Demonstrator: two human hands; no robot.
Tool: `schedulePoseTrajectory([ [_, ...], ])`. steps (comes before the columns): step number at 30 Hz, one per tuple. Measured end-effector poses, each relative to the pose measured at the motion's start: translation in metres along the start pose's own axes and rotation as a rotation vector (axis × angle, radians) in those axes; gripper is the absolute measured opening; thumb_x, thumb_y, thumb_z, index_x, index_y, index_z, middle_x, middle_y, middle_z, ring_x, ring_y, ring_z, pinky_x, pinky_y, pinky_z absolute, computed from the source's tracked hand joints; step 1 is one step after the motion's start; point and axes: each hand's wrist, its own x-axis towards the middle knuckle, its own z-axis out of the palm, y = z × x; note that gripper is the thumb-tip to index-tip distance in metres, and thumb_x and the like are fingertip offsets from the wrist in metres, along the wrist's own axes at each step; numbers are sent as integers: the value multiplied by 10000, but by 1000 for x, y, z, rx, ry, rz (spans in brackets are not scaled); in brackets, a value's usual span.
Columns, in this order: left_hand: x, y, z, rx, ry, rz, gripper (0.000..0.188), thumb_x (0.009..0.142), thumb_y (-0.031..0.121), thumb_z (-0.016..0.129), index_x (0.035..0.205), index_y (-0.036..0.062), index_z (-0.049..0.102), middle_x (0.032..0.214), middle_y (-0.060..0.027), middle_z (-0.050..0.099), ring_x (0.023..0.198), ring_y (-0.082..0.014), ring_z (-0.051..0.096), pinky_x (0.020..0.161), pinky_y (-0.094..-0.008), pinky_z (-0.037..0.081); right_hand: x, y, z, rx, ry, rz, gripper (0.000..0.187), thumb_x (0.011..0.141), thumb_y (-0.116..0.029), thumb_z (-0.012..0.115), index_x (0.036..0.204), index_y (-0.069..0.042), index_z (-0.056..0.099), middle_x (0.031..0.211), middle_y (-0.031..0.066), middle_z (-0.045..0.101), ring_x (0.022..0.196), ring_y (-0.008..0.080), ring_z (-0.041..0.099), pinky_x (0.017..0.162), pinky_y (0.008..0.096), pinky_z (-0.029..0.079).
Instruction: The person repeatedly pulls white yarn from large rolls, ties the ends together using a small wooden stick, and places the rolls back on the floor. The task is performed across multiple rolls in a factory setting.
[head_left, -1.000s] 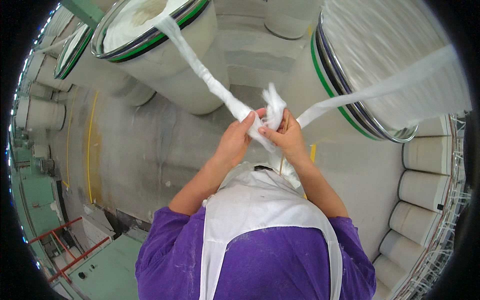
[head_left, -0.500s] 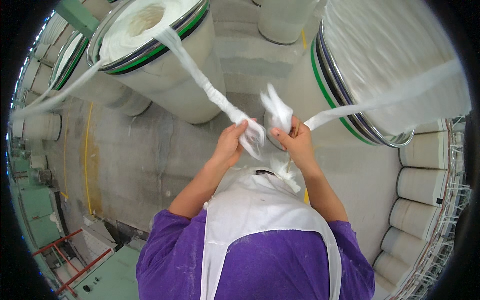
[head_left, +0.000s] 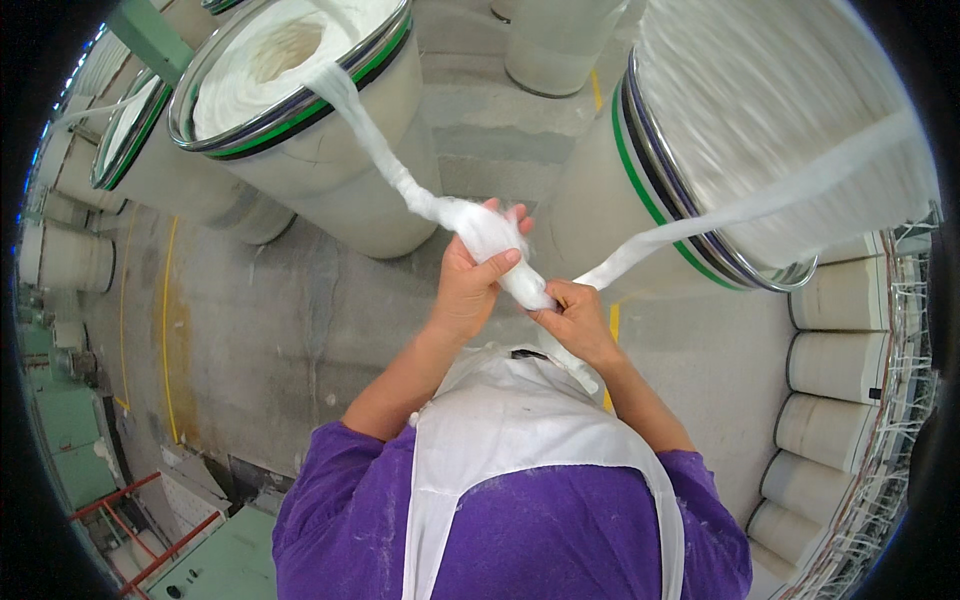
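A soft white fibre sliver [head_left: 377, 150] runs from the left can [head_left: 345, 185] down to my left hand [head_left: 468, 288]. That hand cradles a widened, fluffy part of the sliver, its thumb pressed on top and its fingertips showing beyond. From the right can [head_left: 580, 205] comes another white sliver [head_left: 650, 240], reaching my right hand [head_left: 582, 322]. My right fingers are closed on the narrow near end of the fluffy fibre, close to my left thumb. Whether the two slivers are joined there is hidden by the fingers. Loose white fibre [head_left: 570, 365] hangs below my right hand against the apron.
Both cans are tall, with metal rims and green and black bands, and hold coiled sliver. Another can [head_left: 560, 50] stands farther back. Several white cylinders [head_left: 838, 363] line the right side. Green machinery [head_left: 215, 560] with red rails [head_left: 170, 555] is at lower left.
My hands have come together. The separate fibre tufts now form one bundle between them. My left hand has turned its palm up under the fibre; my right hand has moved lower.
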Motion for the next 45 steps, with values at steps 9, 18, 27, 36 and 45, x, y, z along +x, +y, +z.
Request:
schedulePoseTrajectory([
  [9, -9, 13, 12, -120, -81, -176, 476, 896, -11, 462, 1362, 30, 370, 1294, -164, 516, 1187, -284, 521, 1002, -394, 419, 24, -75, -70, 502, -106, -73, 378, 951, -366, 520, 1102, -37, 629, 875, 26, 583, 559, 51, 443, 527, 187, 373],
  [18, -29, 25, 38, -73, -320, -433, 353, 942, 81, 489, 1277, -17, 434, 1107, -145, 602, 1022, -231, 605, 873, -362, 489, 84, -146, -44, 552, -313, -44, 479, 993, -443, 381, 1003, -23, 610, 681, 6, 551, 467, 33, 381, 442, 189, 327],
  [27, -32, 28, 30, 261, -278, -422, 424, 793, 49, 713, 1162, -33, 520, 913, -117, 682, 827, -186, 667, 803, -313, 520, 86, -144, -76, 356, -519, -262, 257, 951, -237, 528, 1077, -14, 550, 740, 22, 603, 577, 69, 538, 535, 228, 427],
  [36, -28, 21, 31, 455, -226, -308, 201, 803, 0, 683, 995, -41, 638, 937, -127, 695, 905, -200, 672, 834, -314, 532, 72, -155, -108, -6, -566, -445, 234, 915, -118, 568, 1105, 13, 527, 802, 52, 641, 726, 113, 615, 685, 258, 492],
  [45, -35, 29, 47, 379, -336, -285, 240, 881, 13, 585, 1108, -63, 601, 992, -128, 679, 935, -184, 651, 851, -290, 509, 72, -151, -101, 88, -494, -407, 211, 860, -125, 651, 1020, -21, 560, 677, 9, 593, 657, 86, 588, 620, 238, 450],
])
